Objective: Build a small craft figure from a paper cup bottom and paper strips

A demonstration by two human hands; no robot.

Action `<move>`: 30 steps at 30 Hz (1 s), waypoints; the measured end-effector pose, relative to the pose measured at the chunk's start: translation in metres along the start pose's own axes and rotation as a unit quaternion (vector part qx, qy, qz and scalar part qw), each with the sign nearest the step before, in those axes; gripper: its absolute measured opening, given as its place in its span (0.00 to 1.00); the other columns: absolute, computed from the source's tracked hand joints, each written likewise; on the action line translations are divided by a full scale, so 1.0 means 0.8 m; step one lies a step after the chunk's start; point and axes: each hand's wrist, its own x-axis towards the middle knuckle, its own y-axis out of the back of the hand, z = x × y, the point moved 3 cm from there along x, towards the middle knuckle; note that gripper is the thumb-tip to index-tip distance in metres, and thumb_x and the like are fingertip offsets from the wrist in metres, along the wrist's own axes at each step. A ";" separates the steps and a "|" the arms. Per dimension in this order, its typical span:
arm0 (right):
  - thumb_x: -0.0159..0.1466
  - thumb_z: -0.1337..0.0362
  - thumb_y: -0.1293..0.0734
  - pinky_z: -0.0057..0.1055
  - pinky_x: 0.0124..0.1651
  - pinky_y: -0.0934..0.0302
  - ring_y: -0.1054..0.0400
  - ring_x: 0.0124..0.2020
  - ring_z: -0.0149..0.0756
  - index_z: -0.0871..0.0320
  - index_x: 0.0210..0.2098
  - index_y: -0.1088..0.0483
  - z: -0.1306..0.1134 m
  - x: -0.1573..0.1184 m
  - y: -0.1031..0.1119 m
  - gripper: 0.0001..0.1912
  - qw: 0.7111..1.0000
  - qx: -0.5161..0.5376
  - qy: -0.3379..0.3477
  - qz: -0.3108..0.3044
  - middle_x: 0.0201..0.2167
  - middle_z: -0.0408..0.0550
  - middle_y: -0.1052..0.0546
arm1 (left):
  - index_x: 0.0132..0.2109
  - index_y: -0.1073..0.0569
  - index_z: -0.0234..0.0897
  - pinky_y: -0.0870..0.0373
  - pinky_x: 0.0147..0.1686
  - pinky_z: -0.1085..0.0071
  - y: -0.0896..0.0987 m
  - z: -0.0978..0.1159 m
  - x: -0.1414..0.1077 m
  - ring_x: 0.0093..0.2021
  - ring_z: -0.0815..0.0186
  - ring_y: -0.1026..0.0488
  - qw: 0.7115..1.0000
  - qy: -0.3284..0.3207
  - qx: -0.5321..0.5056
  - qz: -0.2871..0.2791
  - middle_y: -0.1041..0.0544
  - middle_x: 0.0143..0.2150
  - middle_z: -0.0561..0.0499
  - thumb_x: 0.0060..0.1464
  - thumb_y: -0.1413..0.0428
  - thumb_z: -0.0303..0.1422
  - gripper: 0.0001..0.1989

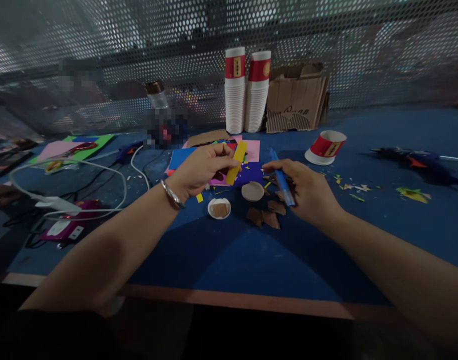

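Yellow strip [235,170], at the frame's centre: our left hand [202,167] pinches its edge, while our right hand [311,187], well apart, grips a blue pen-like tool [283,183] right of centre. We'd best pinch lightly, keeping the paper uncreased.

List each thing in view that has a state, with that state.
Left hand, pinching the yellow strip
Yellow strip, held up, tilted
Right hand, holding the blue pen
Blue pen, slanted; capped or not unclear
Left cup stack, nested, upside down
Right cup stack, nested, upside down
Single cup, standing apart from both stacks
Cardboard scraps, torn, scattered
Purple socket block, red light lit
Right-side glue gun, lying down
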 end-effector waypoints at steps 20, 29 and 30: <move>0.63 0.74 0.41 0.49 0.59 0.30 0.24 0.54 0.51 0.58 0.50 0.20 -0.001 0.019 0.014 0.23 0.976 -0.094 0.079 -0.177 0.48 0.54 0.17 | 0.38 0.26 0.34 0.26 0.31 0.74 0.009 -0.034 -0.044 0.31 0.72 0.26 0.997 -0.016 -0.053 0.050 0.23 0.33 0.55 0.44 0.29 0.30 0.16; 0.65 0.71 0.40 0.48 0.56 0.29 0.24 0.51 0.50 0.57 0.54 0.21 -0.003 0.010 -0.004 0.23 0.973 -0.101 0.072 -0.195 0.49 0.56 0.18 | 0.37 0.27 0.34 0.26 0.29 0.74 0.001 -0.034 -0.046 0.30 0.72 0.27 0.998 0.001 -0.045 0.038 0.24 0.32 0.55 0.46 0.31 0.30 0.14; 0.66 0.71 0.40 0.48 0.55 0.29 0.24 0.51 0.49 0.57 0.55 0.21 -0.003 0.008 -0.005 0.23 0.974 -0.100 0.073 -0.191 0.50 0.56 0.18 | 0.37 0.27 0.34 0.26 0.29 0.75 0.000 -0.034 -0.046 0.30 0.71 0.27 0.998 0.002 -0.041 0.037 0.24 0.32 0.55 0.46 0.31 0.30 0.13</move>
